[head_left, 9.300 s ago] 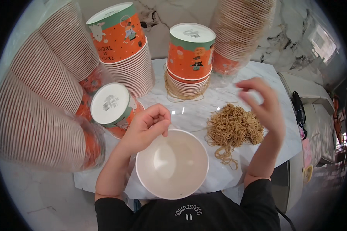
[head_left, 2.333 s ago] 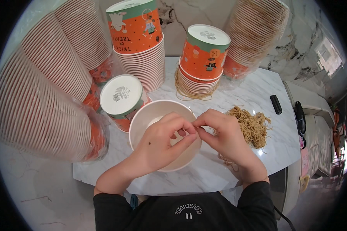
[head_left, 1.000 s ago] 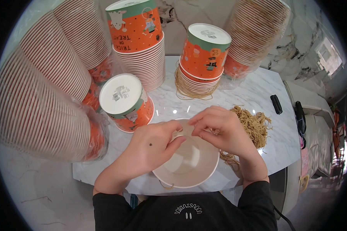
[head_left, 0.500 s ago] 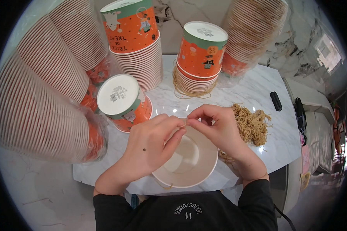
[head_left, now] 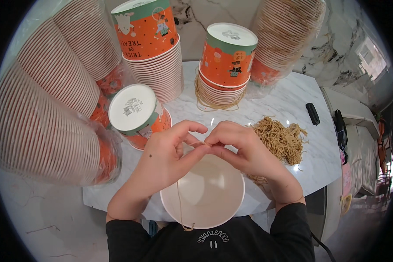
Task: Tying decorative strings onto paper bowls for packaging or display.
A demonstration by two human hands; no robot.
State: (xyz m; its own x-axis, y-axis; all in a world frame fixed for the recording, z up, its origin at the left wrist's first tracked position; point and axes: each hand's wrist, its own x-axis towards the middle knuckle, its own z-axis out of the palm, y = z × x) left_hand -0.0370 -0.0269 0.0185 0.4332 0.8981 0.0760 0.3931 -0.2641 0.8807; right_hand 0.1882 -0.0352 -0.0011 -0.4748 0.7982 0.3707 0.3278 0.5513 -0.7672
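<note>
Long plastic-wrapped sleeves of nested orange paper cups [head_left: 39,126] lie at the left of the white marble desk [head_left: 288,105]. Behind stand two upside-down stacks of orange printed paper cups [head_left: 155,48] [head_left: 225,63], a third such cup [head_left: 137,113] beside them. Nearest the person sits a white round paper bowl [head_left: 207,196], open side up, empty but for a thin tan string [head_left: 179,205] hanging across it. A heap of tan strings [head_left: 279,139] lies just right. Above the bowl's far rim, the left hand [head_left: 161,161] and right hand [head_left: 244,150] meet, each grip pressed together, pinching the string's upper end.
</note>
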